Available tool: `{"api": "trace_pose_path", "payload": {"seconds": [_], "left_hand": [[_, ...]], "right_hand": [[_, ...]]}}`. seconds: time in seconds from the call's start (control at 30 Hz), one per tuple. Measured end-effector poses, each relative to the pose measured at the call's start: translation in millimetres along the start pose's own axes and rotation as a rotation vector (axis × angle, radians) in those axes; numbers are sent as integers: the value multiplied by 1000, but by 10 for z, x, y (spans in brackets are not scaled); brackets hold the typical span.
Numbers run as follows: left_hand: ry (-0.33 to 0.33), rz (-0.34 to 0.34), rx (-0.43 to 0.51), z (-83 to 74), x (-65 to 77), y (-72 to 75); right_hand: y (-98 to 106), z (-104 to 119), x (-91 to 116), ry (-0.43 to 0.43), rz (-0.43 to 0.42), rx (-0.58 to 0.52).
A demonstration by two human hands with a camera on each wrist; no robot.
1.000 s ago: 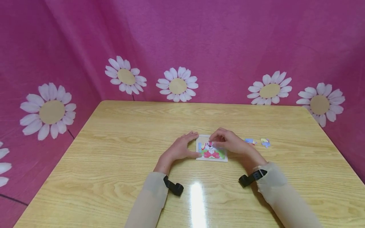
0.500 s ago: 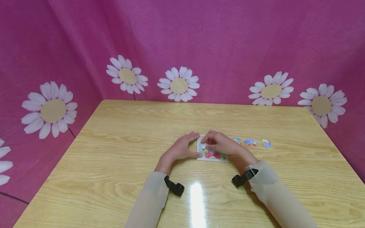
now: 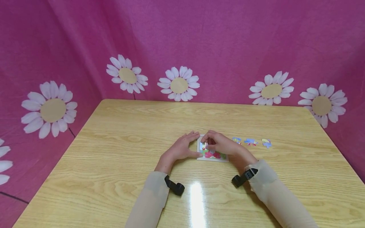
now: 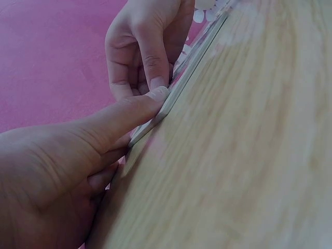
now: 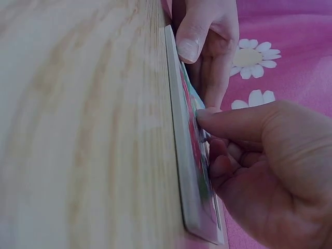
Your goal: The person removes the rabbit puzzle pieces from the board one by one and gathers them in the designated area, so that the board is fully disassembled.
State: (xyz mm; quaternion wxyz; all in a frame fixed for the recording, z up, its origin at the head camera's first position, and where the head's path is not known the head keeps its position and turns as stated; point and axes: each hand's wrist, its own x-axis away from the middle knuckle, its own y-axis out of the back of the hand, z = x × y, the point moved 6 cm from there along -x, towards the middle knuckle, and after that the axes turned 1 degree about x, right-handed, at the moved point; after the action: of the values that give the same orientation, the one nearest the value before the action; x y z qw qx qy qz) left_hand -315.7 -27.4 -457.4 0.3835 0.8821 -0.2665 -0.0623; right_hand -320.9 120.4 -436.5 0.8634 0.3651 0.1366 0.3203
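Observation:
A small jigsaw puzzle board (image 3: 213, 160) with a pale frame lies on the table, its picture showing pink-red and green parts. My left hand (image 3: 182, 148) holds the board's left side, the thumb at the near corner and the fingers at the far one. In the left wrist view that thumb (image 4: 155, 95) presses on the frame's edge. Over the picture's upper left part, my right hand (image 3: 221, 143) has thumb and fingers together on a puzzle piece (image 5: 195, 95), light blue where it shows. The right fingers hide most of that piece and the board's upper middle.
Several loose things lie right of the board: a blue and yellow puzzle piece (image 3: 236, 140) close to the right hand, a blue and red piece (image 3: 251, 142), and a yellow and blue piece (image 3: 266, 143). A pink daisy-print curtain (image 3: 222, 47) stands behind the wooden table (image 3: 142, 126).
My right hand has moved left across the board, uncovering the nearest loose piece and covering the character's face. It has barely moved over the last half second. The left hand stays at the board's side.

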Motion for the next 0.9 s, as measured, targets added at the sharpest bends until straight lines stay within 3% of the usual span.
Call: {"api": "trace_pose_path", "payload": {"seconds": [0.4, 0.73, 0.9], "left_hand": [[-15, -3, -7, -18, 2, 15], [13, -2, 1, 4, 0, 14], [11, 3, 6, 1, -1, 9]], "right_hand": [[25, 106, 56, 111, -129, 83], [32, 224, 32, 144, -179, 147], [61, 181, 66, 122, -217, 104]]}}
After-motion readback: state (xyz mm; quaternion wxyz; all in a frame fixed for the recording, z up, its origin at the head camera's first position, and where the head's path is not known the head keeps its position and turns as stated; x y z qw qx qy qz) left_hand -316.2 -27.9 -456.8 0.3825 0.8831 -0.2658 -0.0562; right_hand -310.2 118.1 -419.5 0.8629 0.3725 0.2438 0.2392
